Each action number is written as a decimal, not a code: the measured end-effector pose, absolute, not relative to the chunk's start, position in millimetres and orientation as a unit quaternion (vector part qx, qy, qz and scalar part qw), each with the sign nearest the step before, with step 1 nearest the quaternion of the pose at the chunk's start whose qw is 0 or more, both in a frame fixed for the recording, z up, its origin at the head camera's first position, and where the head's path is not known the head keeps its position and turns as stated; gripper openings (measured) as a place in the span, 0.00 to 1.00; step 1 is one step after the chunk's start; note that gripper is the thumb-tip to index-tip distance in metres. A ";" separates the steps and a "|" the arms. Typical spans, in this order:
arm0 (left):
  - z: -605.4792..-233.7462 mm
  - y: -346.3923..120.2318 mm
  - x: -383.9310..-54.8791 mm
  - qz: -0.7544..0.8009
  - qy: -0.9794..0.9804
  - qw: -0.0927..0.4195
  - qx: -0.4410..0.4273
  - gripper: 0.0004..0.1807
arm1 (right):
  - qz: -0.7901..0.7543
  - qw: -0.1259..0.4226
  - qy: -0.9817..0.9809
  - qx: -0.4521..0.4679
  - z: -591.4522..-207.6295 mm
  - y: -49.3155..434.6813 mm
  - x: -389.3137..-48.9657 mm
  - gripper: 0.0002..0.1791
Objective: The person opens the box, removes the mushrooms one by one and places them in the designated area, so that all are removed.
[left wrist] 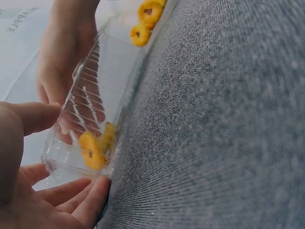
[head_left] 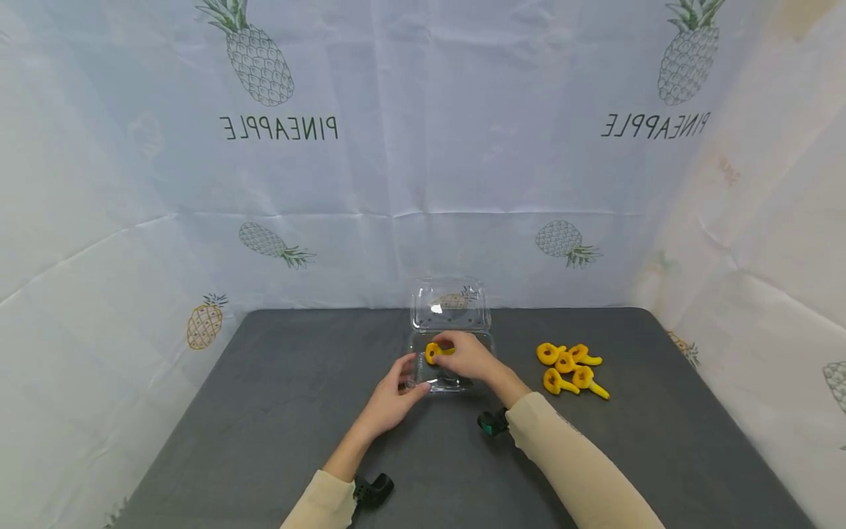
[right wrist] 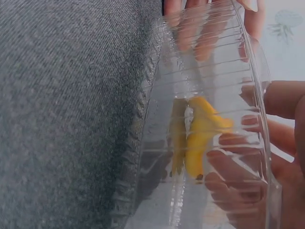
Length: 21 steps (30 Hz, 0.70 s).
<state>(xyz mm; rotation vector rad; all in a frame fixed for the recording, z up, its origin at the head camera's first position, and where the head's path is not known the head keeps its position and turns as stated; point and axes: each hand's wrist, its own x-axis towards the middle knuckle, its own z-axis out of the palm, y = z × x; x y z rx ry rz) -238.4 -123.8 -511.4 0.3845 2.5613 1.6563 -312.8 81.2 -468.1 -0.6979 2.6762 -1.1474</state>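
Observation:
A clear plastic clamshell box (head_left: 452, 382) stands on the table with its lid (head_left: 451, 305) raised at the back. Inside lies a yellow trumpet-shaped mushroom (right wrist: 202, 136), its stalk low against the bottom. My left hand (head_left: 388, 400) holds the box's near left corner, the thumb by the front wall and the fingers along the left end. From above, my right hand (head_left: 468, 355) reaches into the box. Its fingers (right wrist: 226, 162) are loosely bent right beside the mushroom, seen through the ribbed wall, without closing round it.
Several similar yellow mushrooms (head_left: 567, 361) lie in a loose group on the dark grey table (head_left: 317, 367), right of the box. A white cloth (head_left: 423, 169) printed with pineapples hangs behind and at the sides. Each wrist carries a small black camera (head_left: 373, 491).

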 end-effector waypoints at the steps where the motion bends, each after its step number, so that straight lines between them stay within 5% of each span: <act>1: -511.3 -123.9 -238.4 0.538 0.833 0.034 0.125 0.39 | -0.381 0.076 0.893 -0.228 -468.7 80.6 -313.3 0.22; 21: -513.7 -124.2 -237.4 0.535 0.835 0.033 0.128 0.39 | -0.338 0.062 0.914 -0.215 -475.6 68.3 -315.8 0.17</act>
